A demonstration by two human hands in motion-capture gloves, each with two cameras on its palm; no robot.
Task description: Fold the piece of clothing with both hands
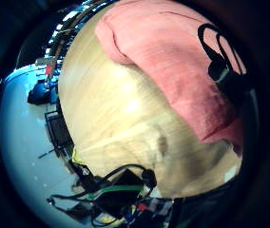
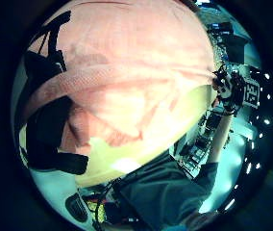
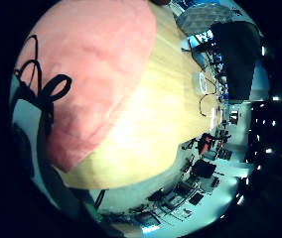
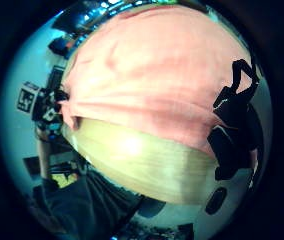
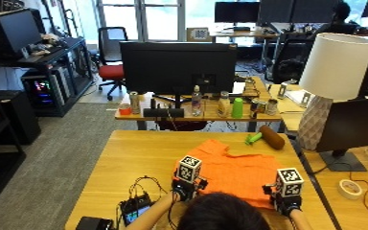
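One orange garment (image 5: 238, 167) lies on the wooden table (image 5: 139, 153), just ahead of the person's head, mostly spread flat with a sleeve or corner poking out at its far left edge. Both hands sit at the garment's near edge: left hand (image 5: 185, 188) at the near-left corner, right hand (image 5: 285, 199) at the near-right corner.

Fingers: hidden under the gloves' gear in the outside view. In the thumb side palm views the garment's near hem runs taut as a raised band from each hand towards the other, so my read is each hand pinches a near corner; finger curl itself can't be seen, cannot tell for certain.

Progress, judged: early. The garment looks at most one layer doubled; a rolled, lifted edge shows in the left thumb side palm view, with looser creased cloth under it. No neat compact fold yet. Left to do: carry the near edge over, flatten, fold again.

Materials:
- Garment: soft knit or woven cloth, fine ribbed texture, limp, wrinkles easily, rounded bulky edges.
- Table: pale wood, straight grain, smooth and slightly glossy.

Beyond the garment: a brown cylinder (image 5: 272, 137) and a green object (image 5: 253, 139) near the table's far edge.
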